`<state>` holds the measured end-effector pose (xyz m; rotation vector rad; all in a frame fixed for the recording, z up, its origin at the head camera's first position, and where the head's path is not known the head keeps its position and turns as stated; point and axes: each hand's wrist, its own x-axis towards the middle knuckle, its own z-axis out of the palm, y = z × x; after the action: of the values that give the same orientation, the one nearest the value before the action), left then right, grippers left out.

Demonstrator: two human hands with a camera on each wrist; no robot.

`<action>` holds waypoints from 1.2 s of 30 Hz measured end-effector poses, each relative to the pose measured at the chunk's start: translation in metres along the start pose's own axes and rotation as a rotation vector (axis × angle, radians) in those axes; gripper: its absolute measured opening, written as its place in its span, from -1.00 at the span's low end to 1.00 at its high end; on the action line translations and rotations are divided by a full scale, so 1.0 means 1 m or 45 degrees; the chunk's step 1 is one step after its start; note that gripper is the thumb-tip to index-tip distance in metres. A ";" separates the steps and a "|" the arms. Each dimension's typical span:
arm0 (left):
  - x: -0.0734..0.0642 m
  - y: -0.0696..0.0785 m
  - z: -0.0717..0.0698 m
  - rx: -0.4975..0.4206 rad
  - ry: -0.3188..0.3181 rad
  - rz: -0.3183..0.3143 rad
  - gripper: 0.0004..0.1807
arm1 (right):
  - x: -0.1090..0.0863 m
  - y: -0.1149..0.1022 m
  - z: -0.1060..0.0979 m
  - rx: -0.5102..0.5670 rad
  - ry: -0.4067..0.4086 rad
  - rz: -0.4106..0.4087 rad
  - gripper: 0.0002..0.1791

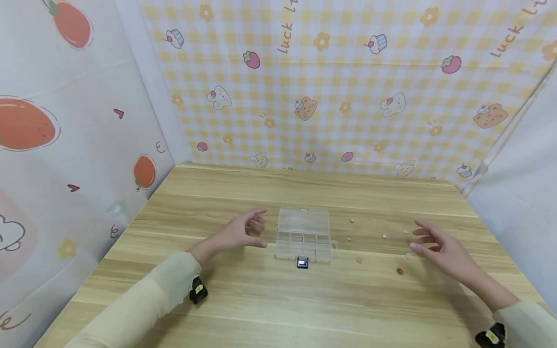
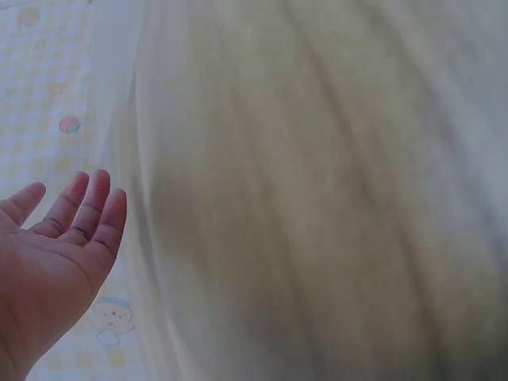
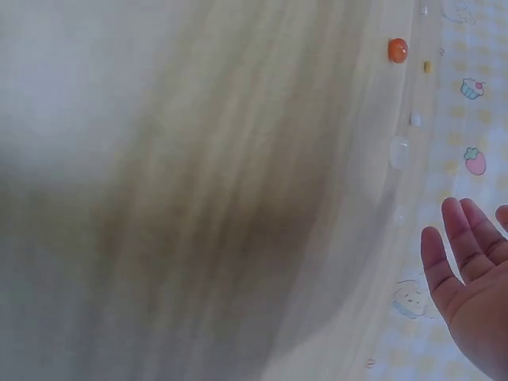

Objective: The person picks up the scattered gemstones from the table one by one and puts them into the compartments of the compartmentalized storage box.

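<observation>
A clear plastic compartment box (image 1: pixel 303 245) stands on the wooden table with its lid (image 1: pixel 303 221) raised at the back. A small dark blue piece (image 1: pixel 302 262) is at the box's front edge; its kind is too small to tell. To the left of the box hovers my left hand (image 1: pixel 239 232), fingers loosely bent, holding nothing. My right hand (image 1: pixel 441 249) hangs at the right, relaxed, with nothing in it. Nearest to it are a clear flat piece (image 1: pixel 410 255) and a pale bead-like piece (image 1: pixel 406 232). An orange-red bead (image 1: pixel 400 271) lies a little nearer the front.
Between box and right hand lie other small pieces: a yellow one (image 1: pixel 352 220), a white one (image 1: pixel 384 236), a grey one (image 1: pixel 359 260) and a pale one (image 1: pixel 348 238). Patterned cloth (image 1: pixel 322 96) hangs behind the table (image 1: pixel 278 309) and at both sides.
</observation>
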<state>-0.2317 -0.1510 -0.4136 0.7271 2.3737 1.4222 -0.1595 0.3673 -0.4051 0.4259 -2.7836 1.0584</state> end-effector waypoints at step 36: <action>0.014 0.001 0.046 -0.056 0.010 -0.081 0.06 | -0.022 0.010 0.017 0.212 -0.064 0.224 -0.37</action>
<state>-0.2212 -0.1093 -0.4346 0.6300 2.3416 1.4492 -0.1418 0.3678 -0.4289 0.2315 -2.8302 1.3424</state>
